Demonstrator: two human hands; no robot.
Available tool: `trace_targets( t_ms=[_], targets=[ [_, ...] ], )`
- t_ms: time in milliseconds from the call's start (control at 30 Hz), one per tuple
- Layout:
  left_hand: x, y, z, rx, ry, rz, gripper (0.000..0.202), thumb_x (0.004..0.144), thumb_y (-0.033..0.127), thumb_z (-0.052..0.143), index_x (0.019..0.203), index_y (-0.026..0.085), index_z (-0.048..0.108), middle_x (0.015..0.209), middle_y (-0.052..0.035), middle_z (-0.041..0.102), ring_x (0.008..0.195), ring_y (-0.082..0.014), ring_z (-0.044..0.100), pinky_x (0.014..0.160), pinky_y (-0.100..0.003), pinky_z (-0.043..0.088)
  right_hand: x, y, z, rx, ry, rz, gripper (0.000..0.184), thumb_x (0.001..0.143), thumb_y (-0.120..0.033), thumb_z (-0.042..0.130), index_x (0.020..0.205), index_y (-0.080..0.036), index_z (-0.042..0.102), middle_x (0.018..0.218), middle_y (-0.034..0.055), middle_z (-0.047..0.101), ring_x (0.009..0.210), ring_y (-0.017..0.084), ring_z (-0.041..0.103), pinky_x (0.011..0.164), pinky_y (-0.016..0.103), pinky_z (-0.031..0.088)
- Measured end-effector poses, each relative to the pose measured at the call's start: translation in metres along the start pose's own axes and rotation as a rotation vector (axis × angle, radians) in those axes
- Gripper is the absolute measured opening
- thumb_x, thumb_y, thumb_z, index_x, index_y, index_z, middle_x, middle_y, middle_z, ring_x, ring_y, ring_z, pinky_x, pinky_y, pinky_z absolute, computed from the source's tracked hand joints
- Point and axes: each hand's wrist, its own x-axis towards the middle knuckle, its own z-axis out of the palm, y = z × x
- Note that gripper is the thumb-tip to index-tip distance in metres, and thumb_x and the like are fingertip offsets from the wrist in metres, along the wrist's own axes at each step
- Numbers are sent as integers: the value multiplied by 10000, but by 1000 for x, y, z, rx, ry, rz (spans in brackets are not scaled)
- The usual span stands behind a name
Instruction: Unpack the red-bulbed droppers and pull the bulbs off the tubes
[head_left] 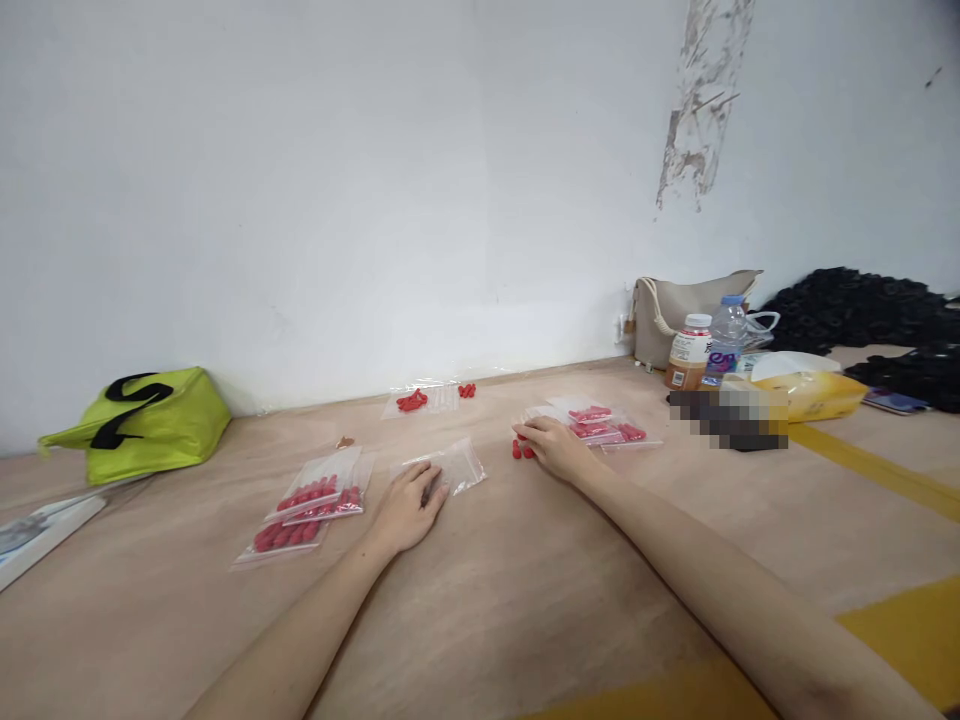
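My left hand (pixel 406 506) lies flat on the near end of an empty clear plastic bag (pixel 457 464), fingers stretched out. My right hand (pixel 553 447) rests on the wooden table (pixel 480 620) with its fingers curled over a few small red pieces (pixel 520 451). Just beyond that hand lies a stack of clear bags filled with red pieces (pixel 600 428). To the left of my left hand sit three more filled bags (pixel 311 508). Further back lies another clear bag with red pieces (pixel 417 401) and some loose red pieces (pixel 466 390).
A lime-green bag (pixel 142 422) sits at the far left by the white wall. At the right stand a beige handbag (pixel 679 310), two bottles (pixel 709 352), a yellow packet (pixel 817 394) and a heap of black items (pixel 862 305). A white flat object (pixel 41 530) lies at the left edge.
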Motion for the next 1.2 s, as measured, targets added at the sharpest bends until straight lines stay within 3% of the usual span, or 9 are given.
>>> trace_targets(
  t_ms=[233,500,733,1200],
  targets=[
    [0,-2,1,-21,13,12,457,832,435,381,1138,140,549,1260,-107,480,1178,-233,415,1003,-391,312,-3,-5,-3,-76,-75,34,263,858,-195,410,1058,-201,581,969,77,591,913,181,497,772,291,358],
    [0,-1,1,-7,3,4,466,832,433,375,1146,133,546,1268,-110,471,1178,-233,414,1010,-387,302,2,-17,-4,-121,-22,133,245,876,-281,394,1002,-215,594,982,79,605,951,202,473,790,332,287],
    [1,-5,4,1,17,32,476,836,449,365,1150,138,543,1260,-103,478,1175,-227,417,1009,-376,308,5,-27,2,-102,-39,65,186,840,-258,450,923,-203,607,962,65,606,954,190,467,848,341,260],
    [1,-5,3,-15,4,37,473,835,459,362,1155,158,540,1267,-89,474,1188,-228,404,1016,-382,297,-2,-17,10,-44,-28,-15,223,845,-145,384,896,-147,600,926,77,626,901,155,543,912,310,291]
  ],
)
